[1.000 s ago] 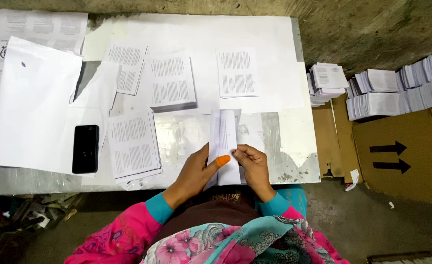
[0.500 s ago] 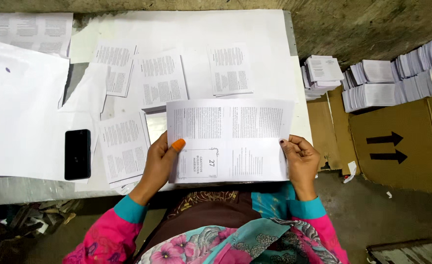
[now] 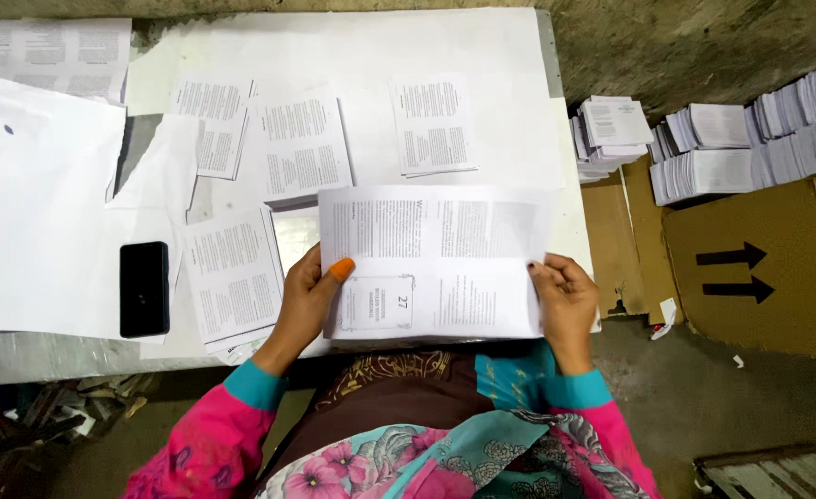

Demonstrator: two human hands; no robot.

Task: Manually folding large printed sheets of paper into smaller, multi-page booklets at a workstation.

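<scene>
Sleeves of pink cloth with teal cuffs lead to both hands at the near edge of the table (image 3: 519, 55). A printed sheet (image 3: 435, 263) is held spread flat between them, just above the table's near edge. The left hand (image 3: 306, 300) is closed on the sheet's left margin, its orange-tipped thumb pressed on top of the paper; the right hand (image 3: 565, 296) is closed on the right margin, fingers curled over the edge. One second ago the same sheet was folded narrow and pinched between hands that were close together; half a second ago it was already opened wide, and since then it has scarcely shifted, the hands being kept well apart at either side.

Just left of the left hand, a stack of printed leaves (image 3: 234, 275) is seen, and beyond that a black phone (image 3: 144, 288) lies on a large blank sheet (image 3: 38, 203). Farther up the table, three more piles of printed pages (image 3: 302, 148) are laid in a row. To the right, off the table, folded bundles (image 3: 703, 148) are stacked on a cardboard box (image 3: 759, 277) marked with arrows.
</scene>
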